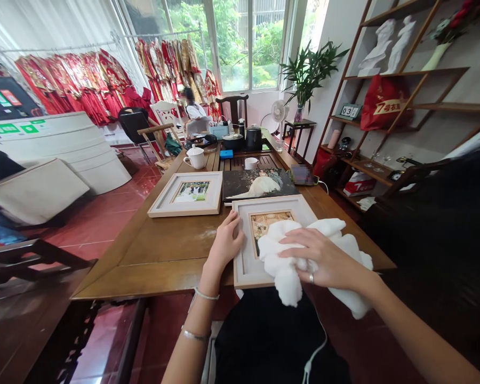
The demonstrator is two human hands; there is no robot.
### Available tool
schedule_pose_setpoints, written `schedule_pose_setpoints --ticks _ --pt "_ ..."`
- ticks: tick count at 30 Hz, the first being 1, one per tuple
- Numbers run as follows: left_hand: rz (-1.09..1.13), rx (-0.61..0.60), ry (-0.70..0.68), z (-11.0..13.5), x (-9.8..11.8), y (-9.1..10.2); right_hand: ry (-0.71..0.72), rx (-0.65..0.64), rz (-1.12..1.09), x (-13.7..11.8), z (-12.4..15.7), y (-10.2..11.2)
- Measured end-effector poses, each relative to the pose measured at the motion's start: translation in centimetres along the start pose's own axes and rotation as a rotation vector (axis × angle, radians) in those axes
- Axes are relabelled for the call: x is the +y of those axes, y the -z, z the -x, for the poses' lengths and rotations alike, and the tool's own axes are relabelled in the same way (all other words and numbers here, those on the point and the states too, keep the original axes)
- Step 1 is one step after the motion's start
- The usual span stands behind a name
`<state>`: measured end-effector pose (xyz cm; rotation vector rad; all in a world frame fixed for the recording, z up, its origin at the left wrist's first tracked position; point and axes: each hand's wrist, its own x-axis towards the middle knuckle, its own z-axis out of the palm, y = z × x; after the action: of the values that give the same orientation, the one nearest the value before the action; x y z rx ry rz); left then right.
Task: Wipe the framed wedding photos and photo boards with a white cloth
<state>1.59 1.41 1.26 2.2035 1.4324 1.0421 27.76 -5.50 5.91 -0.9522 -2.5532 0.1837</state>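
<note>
A white-edged picture frame [243, 266] with a small photo lies at the table's near edge, its lower side slightly over it. My left hand [226, 240] grips the frame's left side with bent fingers. In my right hand [320, 258] is a bunched white cloth [288, 285], pressed on the right part of the frame and hiding that part of the photo. Just beyond lies a dark photo panel [240, 184] showing a pale gown. To its left a second white picture frame [164, 200] rests flat, with a wedding photo inside.
The wooden table [152, 250] also carries a white teapot [195, 157], a white cup [251, 163], a blue box [226, 154], a black pot [253, 138] and a phone [303, 174] on a cable. Another person [194, 109] sits at the far end. Shelves [384, 165] stand right.
</note>
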Motion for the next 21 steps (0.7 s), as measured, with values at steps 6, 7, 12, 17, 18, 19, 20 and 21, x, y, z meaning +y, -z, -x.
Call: schedule_pose_setpoints --ticks 6,7,12,17,18,19,20,21 --pt "-0.015 -0.006 -0.006 0.2 -0.3 -0.1 -0.122 0.014 0.126 3.3 -2.3 0.3" --pt "-0.015 -0.005 -0.005 0.2 -0.3 -0.1 -0.127 0.011 0.141 4.1 -3.0 0.4" --pt "0.002 -0.008 -0.006 0.3 -0.3 -0.1 -0.253 0.073 0.203 7.8 -7.0 0.5" --pt "0.004 -0.01 0.001 0.3 -0.1 0.0 -0.396 0.13 0.236 9.6 -9.9 0.0" --pt "-0.001 -0.012 0.008 0.3 -0.1 0.0 -0.395 0.119 0.223 9.5 -10.1 -0.2" --pt "-0.006 -0.011 0.014 0.3 0.0 0.0 -0.384 0.105 0.206 9.3 -10.1 -0.4" --pt "-0.011 -0.009 0.018 0.2 0.1 0.0 -0.361 0.089 0.183 9.1 -10.1 -0.5" --pt "-0.016 -0.004 0.02 0.2 0.2 0.0 -0.325 0.068 0.154 8.7 -9.9 -0.6"
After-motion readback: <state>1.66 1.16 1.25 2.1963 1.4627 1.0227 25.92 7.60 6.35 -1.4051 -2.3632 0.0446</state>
